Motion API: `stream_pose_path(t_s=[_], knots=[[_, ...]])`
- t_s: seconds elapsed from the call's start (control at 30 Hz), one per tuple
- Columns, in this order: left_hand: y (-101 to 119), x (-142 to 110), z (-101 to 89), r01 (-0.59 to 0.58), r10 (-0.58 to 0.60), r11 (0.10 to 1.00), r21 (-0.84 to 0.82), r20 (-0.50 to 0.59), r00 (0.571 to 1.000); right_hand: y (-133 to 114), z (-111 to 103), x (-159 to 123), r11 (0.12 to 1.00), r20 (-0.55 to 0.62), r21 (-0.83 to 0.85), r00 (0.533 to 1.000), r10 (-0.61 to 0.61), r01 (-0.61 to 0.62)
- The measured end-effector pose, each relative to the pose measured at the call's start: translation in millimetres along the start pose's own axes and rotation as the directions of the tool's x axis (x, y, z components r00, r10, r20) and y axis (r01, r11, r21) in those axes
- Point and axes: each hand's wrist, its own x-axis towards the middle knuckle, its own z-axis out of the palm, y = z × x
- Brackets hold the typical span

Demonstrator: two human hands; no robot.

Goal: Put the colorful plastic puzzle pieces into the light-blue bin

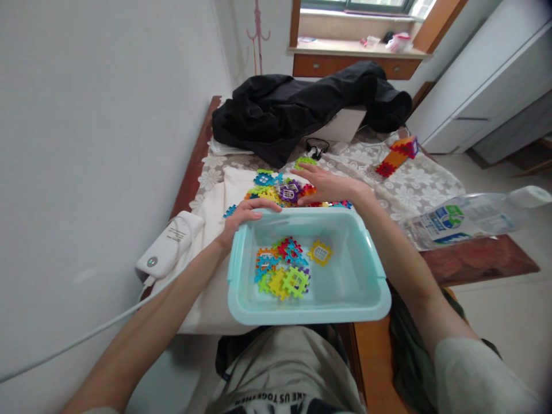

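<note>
A light blue plastic bin (345, 305) rests on my lap against the table edge, holding several colourful interlocking toy tiles (284, 267). My left hand (244, 218) grips the bin's far left rim, fingers curled over it. My right hand (323, 185) lies flat with fingers stretched out over a pile of loose tiles (276, 190) on the table just beyond the bin. Whether it holds a tile I cannot make out.
A white power bank (168, 247) with a cable lies at the left. A plastic water bottle (470, 217) lies at the right. A black jacket (302, 109) covers the table's far end; a built block stack (397, 155) stands near it.
</note>
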Motion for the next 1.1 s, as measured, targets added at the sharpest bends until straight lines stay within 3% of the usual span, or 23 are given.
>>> stream_pose_path(t_s=[0.1, 0.33, 0.57, 0.73, 0.87, 1.1], knots=[[0.1, -0.1, 0.9, 0.002, -0.002, 1.000, -0.010, 0.007, 1.000, -0.3, 10.8, 6.8, 0.997, 0.125, -0.076, 0.992, 0.021, -0.011], [1.2, 1.5, 2.2, -0.012, 0.012, 1.000, 0.001, -0.008, 1.000, 8.1, 16.0, 20.1, 0.975, 0.070, -0.204, 0.995, -0.070, 0.083], [5.4, 0.9, 5.7, 0.001, -0.001, 1.000, 0.008, -0.008, 1.000, 10.7, 25.9, 15.6, 0.994, -0.023, -0.077, 0.996, -0.082, 0.080], [4.4, 0.8, 5.8, -0.014, 0.015, 0.999, 0.032, -0.023, 1.000, 8.6, 29.6, 22.9, 0.994, 0.062, -0.023, 0.992, -0.108, 0.110], [2.6, 0.8, 5.3, -0.044, 0.046, 0.998, 0.041, -0.030, 0.999, 4.2, 27.7, 23.4, 0.995, 0.046, -0.061, 0.996, -0.075, 0.077], [6.3, 0.2, 7.2, 0.000, 0.000, 1.000, 0.016, -0.007, 1.000, -5.6, 25.9, 12.5, 0.989, 0.089, -0.014, 0.985, -0.146, 0.148]])
